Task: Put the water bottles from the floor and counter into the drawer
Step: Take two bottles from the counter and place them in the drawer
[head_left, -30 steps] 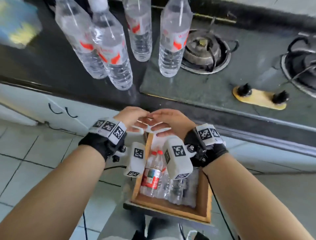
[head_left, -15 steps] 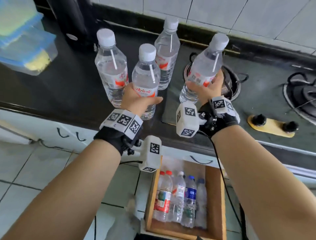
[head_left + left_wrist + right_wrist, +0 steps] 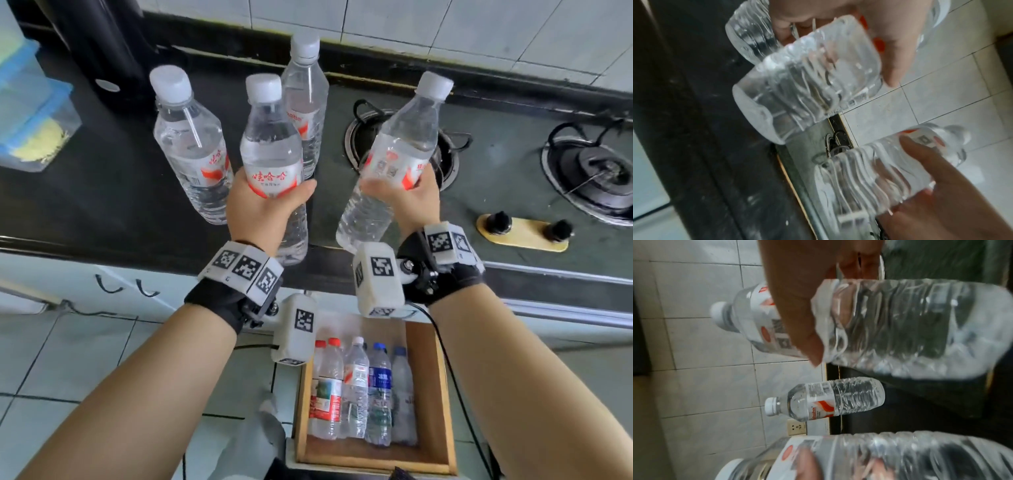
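My left hand (image 3: pixel 267 205) grips a clear water bottle (image 3: pixel 270 161) with a white cap and red label, held upright just above the black counter (image 3: pixel 102 192). My right hand (image 3: pixel 400 198) grips a second bottle (image 3: pixel 400 150), tilted right over the stove edge. In the left wrist view the left-held bottle (image 3: pixel 807 78) has fingers wrapped round it; in the right wrist view so has the right-held bottle (image 3: pixel 910 327). Two more bottles stand on the counter, one at the left (image 3: pixel 191 147) and one behind (image 3: pixel 305 85). Below, the open wooden drawer (image 3: pixel 442 394) holds several bottles (image 3: pixel 356 394) lying side by side.
A gas stove with two burners (image 3: pixel 596 171) and a yellow knob plate (image 3: pixel 524 233) fills the right of the counter. Blue-lidded plastic containers (image 3: pixel 30 113) and a black appliance (image 3: pixel 96 41) stand at the back left. Tiled floor (image 3: pixel 68 359) lies left of the drawer.
Both hands rose from the drawer to the counter, each took hold of a bottle, and both bottles are now lifted clear of the counter toward me.
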